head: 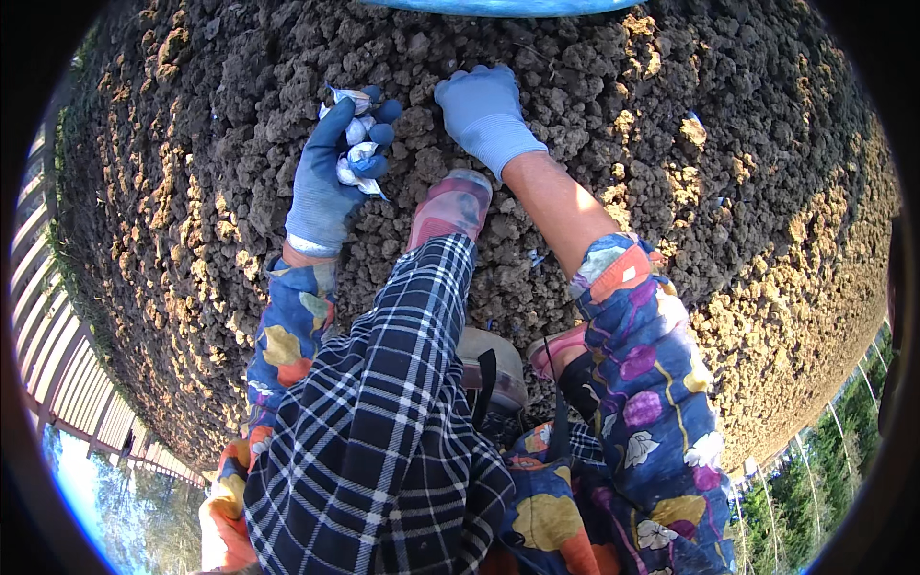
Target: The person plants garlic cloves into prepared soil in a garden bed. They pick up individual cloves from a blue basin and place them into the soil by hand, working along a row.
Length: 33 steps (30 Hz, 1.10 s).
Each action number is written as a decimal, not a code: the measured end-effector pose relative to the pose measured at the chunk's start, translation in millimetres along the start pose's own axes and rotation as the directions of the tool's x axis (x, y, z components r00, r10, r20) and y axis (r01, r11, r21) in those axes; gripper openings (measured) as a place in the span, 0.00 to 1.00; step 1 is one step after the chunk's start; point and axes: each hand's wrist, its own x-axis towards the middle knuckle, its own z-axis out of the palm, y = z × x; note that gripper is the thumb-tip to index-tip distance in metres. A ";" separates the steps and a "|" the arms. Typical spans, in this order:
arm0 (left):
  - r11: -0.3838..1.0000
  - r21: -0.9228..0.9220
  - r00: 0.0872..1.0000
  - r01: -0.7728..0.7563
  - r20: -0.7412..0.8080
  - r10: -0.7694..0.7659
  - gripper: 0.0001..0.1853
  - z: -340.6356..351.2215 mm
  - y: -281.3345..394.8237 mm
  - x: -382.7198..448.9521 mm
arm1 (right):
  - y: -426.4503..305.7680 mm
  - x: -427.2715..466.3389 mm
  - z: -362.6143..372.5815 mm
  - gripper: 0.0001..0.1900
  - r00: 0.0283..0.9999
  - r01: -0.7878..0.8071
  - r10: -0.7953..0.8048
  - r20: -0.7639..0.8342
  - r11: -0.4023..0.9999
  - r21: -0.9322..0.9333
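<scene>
My left hand [330, 162], in a blue-grey knit glove with dark coated fingers, holds several whitish garlic cloves [357, 131] between thumb and fingers, palm turned up. To its right, my right hand [481, 104], in a similar light blue glove, is lowered to the cloddy brown soil [402, 43]. Its fingers point down and curl into the clods, so their tips and anything between them are hidden. Both wrists show below the floral sleeves.
The rim of a blue container [510, 7] shows at the top edge. A pink shoe [453, 205] stands on the soil between my hands, another [557, 348] farther back. Small pale bits dot the ground. A slatted fence [57, 330] curves along the left.
</scene>
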 end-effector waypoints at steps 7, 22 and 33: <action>0.962 -0.243 0.969 0.125 0.237 -0.066 0.23 16.6 -4.4 14.8 | 2.7 11.5 2.5 0.09 0.986 -0.030 0.036 -0.161 0.999 0.043; 0.983 -0.090 0.982 0.159 0.118 -0.148 0.25 2.9 -38.3 -0.4 | 65.8 -53.0 -21.4 0.12 0.987 -0.048 0.059 -0.148 0.996 0.078; 0.998 0.006 0.996 0.055 0.066 -0.055 0.25 9.7 -31.3 -6.7 | 43.6 -33.8 -25.8 0.12 0.975 0.108 -0.090 0.202 0.991 -0.080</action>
